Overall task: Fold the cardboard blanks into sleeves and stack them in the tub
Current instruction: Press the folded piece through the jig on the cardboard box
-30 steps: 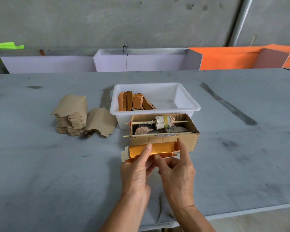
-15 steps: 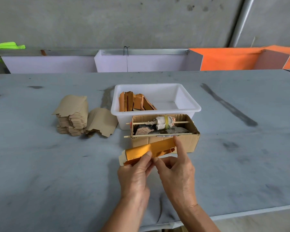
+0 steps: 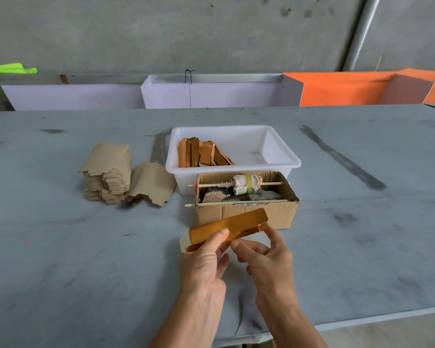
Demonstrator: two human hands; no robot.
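I hold a shiny orange folded cardboard sleeve (image 3: 232,226) above the table, tilted with its right end higher. My left hand (image 3: 205,262) pinches its lower left part, thumb on the front face. My right hand (image 3: 268,257) pinches the sleeve's lower right edge between thumb and fingertips. The white tub (image 3: 281,160) stands behind, with several orange sleeves (image 3: 201,155) leaning in its left half. A stack of brown cardboard blanks (image 3: 108,177) lies left of the tub, and one loose blank (image 3: 152,183) leans beside the stack.
A small open cardboard box (image 3: 246,213) with two sticks across it, a cloth roll and scraps stands between the tub and my hands. The grey table (image 3: 362,234) has dark smears. White and orange panels (image 3: 337,89) line the far edge.
The sleeve has lifted off the box front and tilted up at its right end. My right forefinger has left the sleeve's right end; the hand now pinches the lower edge.
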